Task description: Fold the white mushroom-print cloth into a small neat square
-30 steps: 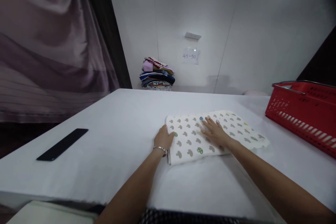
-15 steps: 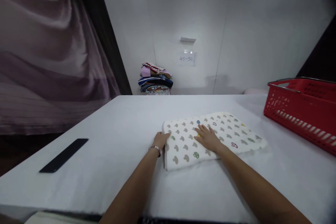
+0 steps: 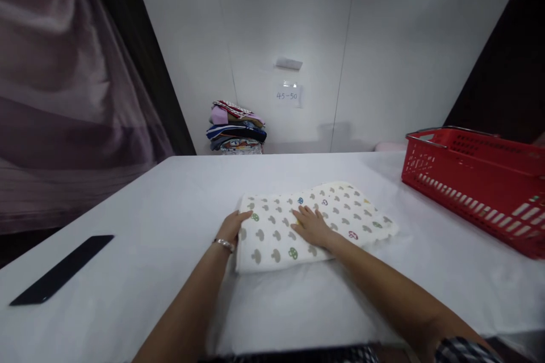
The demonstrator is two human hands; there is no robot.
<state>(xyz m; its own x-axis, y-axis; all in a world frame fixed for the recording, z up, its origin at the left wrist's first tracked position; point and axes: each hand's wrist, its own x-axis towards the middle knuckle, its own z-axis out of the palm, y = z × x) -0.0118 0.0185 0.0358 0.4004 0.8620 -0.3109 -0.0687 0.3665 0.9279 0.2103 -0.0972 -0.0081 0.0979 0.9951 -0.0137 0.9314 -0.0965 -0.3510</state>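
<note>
A folded white blanket (image 3: 272, 232), printed with grey mushrooms and a few coloured ones, lies flat on the white table. At its left edge is my left hand (image 3: 231, 227), the thumb on top and the other fingers mostly hidden along the side, closed on the edge. My right hand (image 3: 314, 227) rests palm down on the middle of the blanket, its fingers spread.
A red plastic basket (image 3: 464, 181) with a metal handle stands on the right. To the left lies a flat black strip (image 3: 63, 269). Folded clothes are piled (image 3: 237, 129) beyond the table's far edge, near a wall sign (image 3: 289, 96) reading 45-50.
My view has turned to the right, so everything sits farther left and more of the basket shows. Both hands keep nearly the same places on the blanket.
</note>
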